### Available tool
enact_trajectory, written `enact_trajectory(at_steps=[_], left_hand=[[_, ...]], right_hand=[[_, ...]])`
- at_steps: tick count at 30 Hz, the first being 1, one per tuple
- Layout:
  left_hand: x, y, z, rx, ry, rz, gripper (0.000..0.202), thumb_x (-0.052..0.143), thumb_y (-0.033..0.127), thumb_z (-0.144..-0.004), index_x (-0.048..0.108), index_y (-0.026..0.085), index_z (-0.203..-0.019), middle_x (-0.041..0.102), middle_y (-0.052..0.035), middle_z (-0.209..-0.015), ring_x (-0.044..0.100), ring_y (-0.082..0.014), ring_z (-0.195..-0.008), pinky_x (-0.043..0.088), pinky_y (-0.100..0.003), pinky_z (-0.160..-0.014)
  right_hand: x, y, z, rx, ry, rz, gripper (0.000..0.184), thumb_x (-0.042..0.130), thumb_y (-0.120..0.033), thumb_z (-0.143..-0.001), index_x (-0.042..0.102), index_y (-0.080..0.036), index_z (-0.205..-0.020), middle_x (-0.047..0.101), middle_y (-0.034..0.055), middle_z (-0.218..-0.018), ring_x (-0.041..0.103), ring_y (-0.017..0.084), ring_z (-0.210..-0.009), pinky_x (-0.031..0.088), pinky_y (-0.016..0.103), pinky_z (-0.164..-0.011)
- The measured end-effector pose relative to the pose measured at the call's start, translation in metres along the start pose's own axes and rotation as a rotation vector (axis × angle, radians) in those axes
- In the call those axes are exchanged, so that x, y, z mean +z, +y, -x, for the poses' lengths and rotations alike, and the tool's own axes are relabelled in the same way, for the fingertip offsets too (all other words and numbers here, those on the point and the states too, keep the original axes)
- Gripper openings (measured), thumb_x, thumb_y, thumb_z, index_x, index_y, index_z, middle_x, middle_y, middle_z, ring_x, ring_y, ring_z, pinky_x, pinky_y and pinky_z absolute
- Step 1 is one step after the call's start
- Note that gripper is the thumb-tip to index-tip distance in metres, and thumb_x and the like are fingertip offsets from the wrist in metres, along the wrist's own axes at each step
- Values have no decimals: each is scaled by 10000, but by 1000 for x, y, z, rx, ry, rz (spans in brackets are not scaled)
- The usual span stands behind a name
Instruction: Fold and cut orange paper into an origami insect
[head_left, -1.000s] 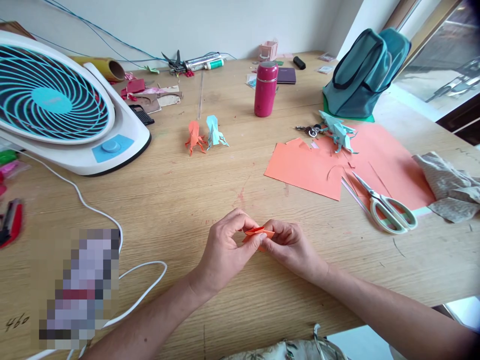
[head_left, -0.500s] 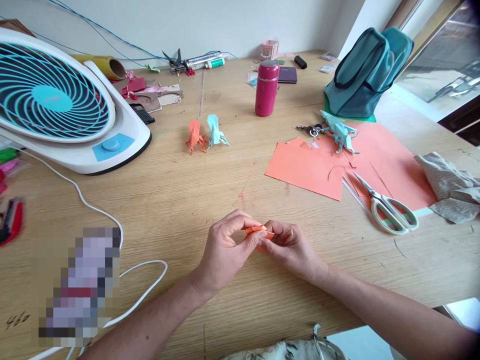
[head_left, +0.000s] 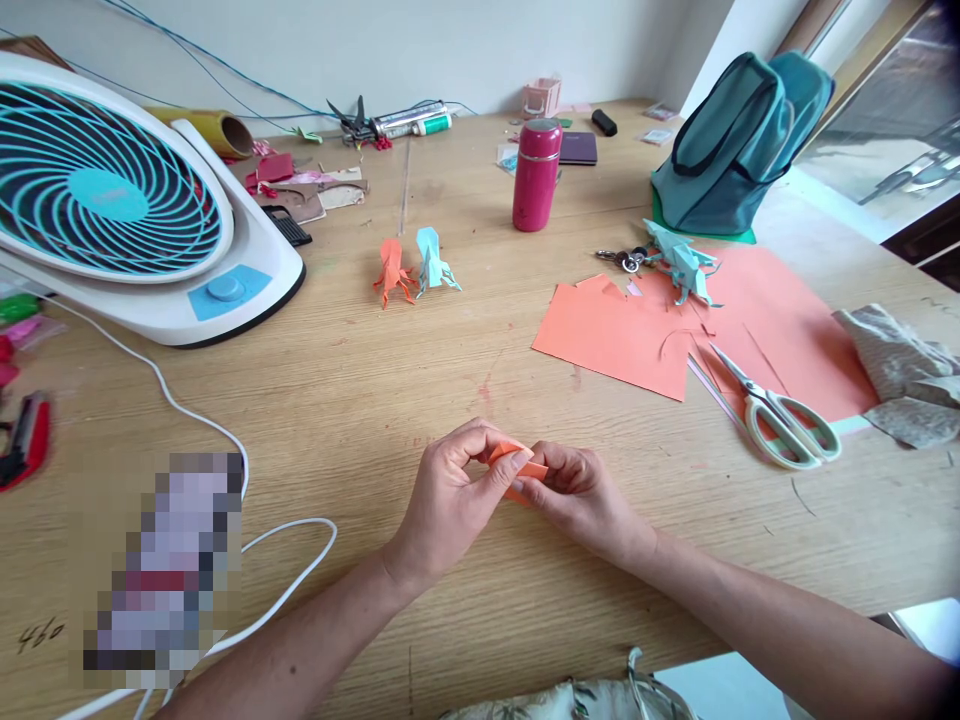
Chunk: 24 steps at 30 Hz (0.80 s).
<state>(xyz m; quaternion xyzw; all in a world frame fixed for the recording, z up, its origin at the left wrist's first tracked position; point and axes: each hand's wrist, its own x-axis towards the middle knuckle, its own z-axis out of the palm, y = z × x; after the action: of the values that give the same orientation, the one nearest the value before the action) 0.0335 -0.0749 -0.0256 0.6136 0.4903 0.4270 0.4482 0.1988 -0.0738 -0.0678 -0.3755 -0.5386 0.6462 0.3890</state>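
Note:
Between my two hands, a small folded piece of orange paper (head_left: 534, 469) is held just above the table. My left hand (head_left: 454, 490) pinches it from the left, its thumb lying across the paper's near side. From the right, my right hand (head_left: 581, 495) grips the lower right part between thumb and curled fingers. Much of the paper is hidden behind the fingers. Farther back stand two folded paper figures, one orange (head_left: 391, 270) and one light blue (head_left: 431, 258).
Orange paper sheets (head_left: 611, 335) lie at right with white-handled scissors (head_left: 791, 425), a blue paper figure (head_left: 682, 262) and keys (head_left: 630, 260). Behind are a pink bottle (head_left: 535, 175) and a teal bag (head_left: 724, 150). At left stand a fan (head_left: 247, 290) and a pixelated object (head_left: 169, 560) beside a white cable.
My left thumb has shifted up a little on the orange paper, and more of its flap shows. Both hands otherwise stay in the same place.

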Motion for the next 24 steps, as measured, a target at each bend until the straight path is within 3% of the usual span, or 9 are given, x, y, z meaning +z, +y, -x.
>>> enact_trajectory(at_steps=[7,9,13,16,20,24], left_hand=[[1,-3,1,13,4,62,144,642,221,-899,705,188,-774,696,-22,-801,651,-146,-750,528,-263,-729],[0,-2,0,-7,-6,101,101,633,246,-911,718,199,-884,705,-26,-871,657,-145,-771,533,-264,-740],[-4,-1,-2,-75,-52,176,263,588,364,-945,682,205,-1132,708,-64,-1005,673,-165,-841,545,-275,-747],[-4,-5,-4,-97,-50,118,218,651,373,-895,696,173,-969,692,-61,-887,643,-166,-787,532,-266,-691],[0,-11,-5,-54,23,13,141,696,258,-839,641,174,-741,619,-17,-752,579,-140,-715,500,-259,-686],[0,-9,-4,38,65,-45,207,637,208,-872,581,188,-674,579,1,-714,545,-132,-699,470,-256,-687]], right_hand=[[0,7,2,1,-17,18,247,707,-358,-869,603,-167,-752,528,-19,-675,439,107,-622,343,238,-580],[0,7,1,8,-26,26,278,688,-387,-882,587,-169,-740,499,-25,-657,412,104,-609,324,241,-566],[0,1,-1,54,5,-29,372,741,-467,-819,542,-179,-692,469,-41,-611,369,90,-558,290,235,-523],[-1,-1,-4,73,61,-106,417,765,-515,-781,532,-185,-679,483,-38,-606,374,91,-558,299,234,-522],[-2,0,-5,67,83,-149,418,791,-504,-761,539,-182,-674,476,-40,-604,364,88,-566,291,232,-525],[-2,1,-5,56,75,-136,414,800,-499,-753,547,-182,-669,474,-41,-605,358,87,-566,298,228,-521]])
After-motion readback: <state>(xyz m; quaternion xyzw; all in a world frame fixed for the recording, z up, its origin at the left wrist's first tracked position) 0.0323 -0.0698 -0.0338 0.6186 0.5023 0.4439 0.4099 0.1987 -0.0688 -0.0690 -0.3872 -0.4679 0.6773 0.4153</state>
